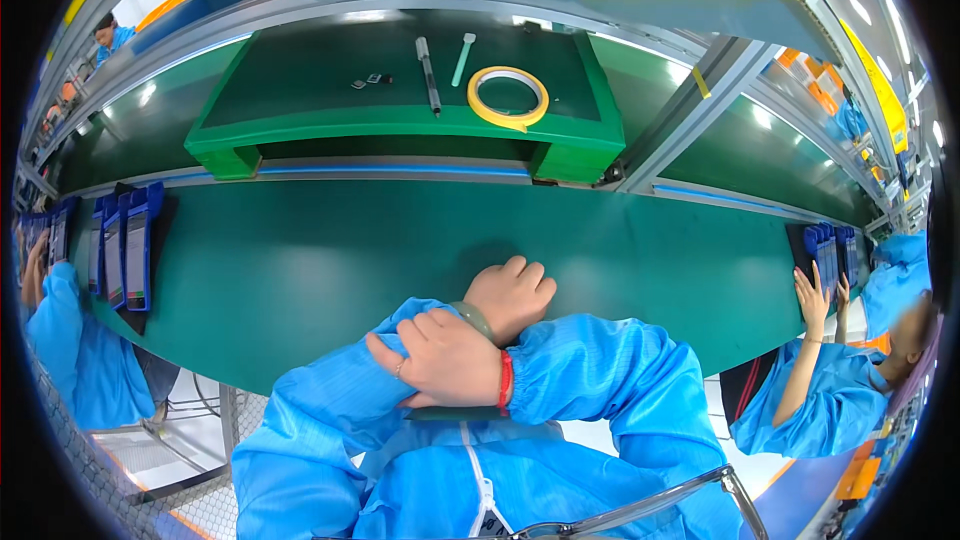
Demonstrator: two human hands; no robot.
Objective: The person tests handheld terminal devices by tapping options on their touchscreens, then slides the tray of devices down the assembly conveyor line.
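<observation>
My forearms, in blue work sleeves, cross over the near edge of the green work table. My left hand is curled into a loose fist above the table, with nothing visible in it. A pale green bangle circles its wrist. Lying across my left forearm, my right hand has its fingers bent over the left sleeve near the cuff. A red bracelet is on the right wrist, and a ring on one finger.
A green raised shelf holds a pen, a thin pale green tool, yellow tape and small dark pieces. Screened devices in blue holders stand left and right. Co-workers in blue sit on both sides; metal posts frame the bench.
</observation>
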